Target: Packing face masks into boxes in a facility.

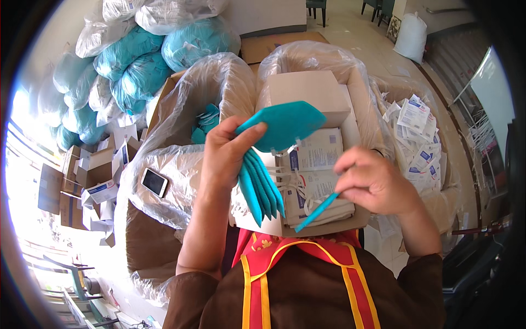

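Note:
My left hand [224,151] is closed on a bunch of teal folded face masks [257,189]. One mask [282,125] fans out flat at the top, while the others hang edge-down with white ear loops showing at their right. Closed fingers of my right hand [372,181] pinch a narrow teal piece [318,213], which looks like a folded face mask seen edge-on. Both hands are above an open cardboard box [350,118] at my waist. Inside it lie printed white packets [320,149], with white folded masks [337,211] along the near side.
Plastic-lined boxes stand around: one at left with teal masks [207,122], another at right with white packets [419,142]. A phone [154,182] lies on the left plastic lining [181,164]. Stuffed bags [137,71] are piled far left, above cardboard boxes [101,170].

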`<move>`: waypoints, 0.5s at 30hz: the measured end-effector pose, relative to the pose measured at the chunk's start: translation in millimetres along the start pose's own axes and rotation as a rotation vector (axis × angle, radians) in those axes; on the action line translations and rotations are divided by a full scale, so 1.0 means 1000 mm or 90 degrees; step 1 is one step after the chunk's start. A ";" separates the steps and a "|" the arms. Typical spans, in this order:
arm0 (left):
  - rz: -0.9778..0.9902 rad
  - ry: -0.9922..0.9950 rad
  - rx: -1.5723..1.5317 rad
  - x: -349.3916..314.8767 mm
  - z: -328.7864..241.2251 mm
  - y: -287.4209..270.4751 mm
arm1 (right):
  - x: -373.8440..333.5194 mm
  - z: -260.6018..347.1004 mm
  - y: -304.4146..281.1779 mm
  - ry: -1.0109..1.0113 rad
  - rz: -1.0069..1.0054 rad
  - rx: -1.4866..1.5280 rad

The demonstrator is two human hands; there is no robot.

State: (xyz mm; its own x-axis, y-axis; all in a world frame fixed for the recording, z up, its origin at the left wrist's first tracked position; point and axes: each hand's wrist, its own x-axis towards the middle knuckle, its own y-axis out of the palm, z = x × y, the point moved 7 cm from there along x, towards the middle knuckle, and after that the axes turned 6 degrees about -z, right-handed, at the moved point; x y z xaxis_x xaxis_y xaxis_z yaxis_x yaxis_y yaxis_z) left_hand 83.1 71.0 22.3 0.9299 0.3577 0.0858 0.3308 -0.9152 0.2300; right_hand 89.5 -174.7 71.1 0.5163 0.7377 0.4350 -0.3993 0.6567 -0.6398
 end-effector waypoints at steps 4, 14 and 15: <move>0.096 -0.031 0.026 -0.009 0.002 0.022 | 0.031 0.014 -0.024 -0.063 -0.123 -0.046; -0.115 -0.022 -0.172 0.005 0.001 -0.010 | 0.048 -0.006 -0.015 0.017 -0.290 -0.247; -0.140 -0.024 -0.183 0.010 0.007 -0.014 | 0.048 -0.002 -0.007 -0.010 -0.289 -0.207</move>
State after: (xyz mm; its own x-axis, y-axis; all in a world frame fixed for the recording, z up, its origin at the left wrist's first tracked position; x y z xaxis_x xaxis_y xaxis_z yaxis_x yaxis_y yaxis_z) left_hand 88.5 86.1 13.0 0.8488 0.5278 -0.0304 0.4694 -0.7261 0.5025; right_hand 119.0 -144.2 95.3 0.5697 0.3962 0.7201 0.1163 0.8285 -0.5478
